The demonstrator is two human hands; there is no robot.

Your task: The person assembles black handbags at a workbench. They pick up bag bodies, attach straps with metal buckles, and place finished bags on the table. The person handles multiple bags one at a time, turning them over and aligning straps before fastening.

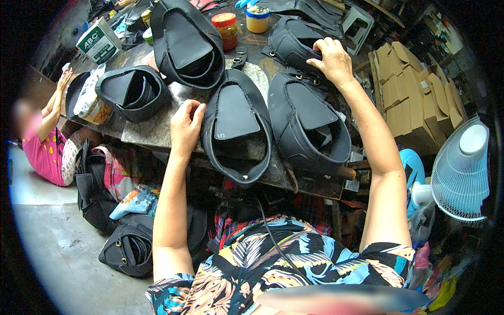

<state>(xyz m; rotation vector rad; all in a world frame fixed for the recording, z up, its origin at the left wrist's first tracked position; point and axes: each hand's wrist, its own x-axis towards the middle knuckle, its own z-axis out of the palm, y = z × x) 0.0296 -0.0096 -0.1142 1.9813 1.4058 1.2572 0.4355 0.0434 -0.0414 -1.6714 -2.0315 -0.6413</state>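
My right hand [333,62] reaches to the far right of the worktable, its thumb and fingers closed on the edge of a black shoe upper [289,44]. My left hand [187,126] is curled closed at the left side of another black shoe upper [237,113]; whatever its fingers may hold is hidden. Just right of that one lies a matching upper [307,113] with a black insole-shaped panel stitched at its toe. A larger stack of black uppers [189,44] rests behind my left hand, and more nested uppers [131,92] lie farther left.
Jars with a red lid [224,31] and a blue lid [257,20] stand at the back. A white-and-green box [98,42] is far left. Cardboard pieces [415,89] and a fan [462,168] flank my right arm. Another person [46,149] sits at left.
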